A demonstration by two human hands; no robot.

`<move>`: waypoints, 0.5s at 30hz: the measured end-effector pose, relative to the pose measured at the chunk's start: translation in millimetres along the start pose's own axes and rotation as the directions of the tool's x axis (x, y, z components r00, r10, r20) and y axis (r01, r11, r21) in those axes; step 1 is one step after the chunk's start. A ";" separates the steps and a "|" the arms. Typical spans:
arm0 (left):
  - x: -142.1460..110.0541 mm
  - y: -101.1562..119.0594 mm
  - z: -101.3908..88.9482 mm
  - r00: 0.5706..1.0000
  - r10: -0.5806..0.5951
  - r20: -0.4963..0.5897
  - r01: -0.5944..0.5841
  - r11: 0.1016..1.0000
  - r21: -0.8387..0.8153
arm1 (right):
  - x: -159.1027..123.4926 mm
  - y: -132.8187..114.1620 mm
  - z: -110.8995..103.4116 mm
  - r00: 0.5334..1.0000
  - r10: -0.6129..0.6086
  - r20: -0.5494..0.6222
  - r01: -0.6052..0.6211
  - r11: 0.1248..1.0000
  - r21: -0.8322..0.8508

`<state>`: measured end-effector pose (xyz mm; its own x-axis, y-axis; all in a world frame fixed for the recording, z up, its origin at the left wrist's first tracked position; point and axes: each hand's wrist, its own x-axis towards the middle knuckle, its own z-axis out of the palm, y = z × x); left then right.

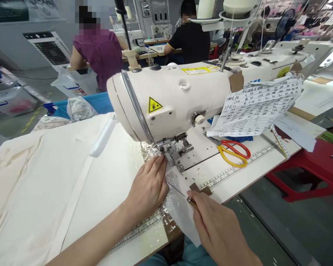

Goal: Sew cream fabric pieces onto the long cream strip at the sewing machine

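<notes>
Head view: left hand (pixel 151 184) presses flat, right hand (pixel 218 223) grips an awl (pixel 192 201), hands apart.

Beside our sewing machine (pixel 166 99), our left hand (pixel 151 181) presses white fabric (pixel 180 207) and our right hand (pixel 213 221) holds an awl (pixel 192 202).

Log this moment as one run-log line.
left hand: laid near sewing machine needle area | right hand: grips thin metal tool | translucent sheet: between hands | scissors: on table, handles nearer
</notes>
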<state>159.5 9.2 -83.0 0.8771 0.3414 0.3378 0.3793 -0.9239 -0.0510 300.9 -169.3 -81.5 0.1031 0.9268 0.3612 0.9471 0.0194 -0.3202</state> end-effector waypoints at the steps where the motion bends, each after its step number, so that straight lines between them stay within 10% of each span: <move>1: -0.8 0.6 0.1 1.000 0.012 -0.002 -0.012 1.000 0.015 | 1.8 -0.7 0.1 1.000 -0.003 -0.002 0.003 1.000 0.002; 15: -2.4 8.2 -9.8 0.997 0.075 -0.036 -0.076 0.997 -0.017 | 16.5 -6.4 2.9 0.999 0.010 0.036 -0.012 0.998 0.056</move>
<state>157.7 -0.9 -75.0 0.8919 0.2645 0.3668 0.3068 -0.9498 -0.0608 295.7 -153.0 -76.0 0.1012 0.9398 0.3264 0.9273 0.0297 -0.3732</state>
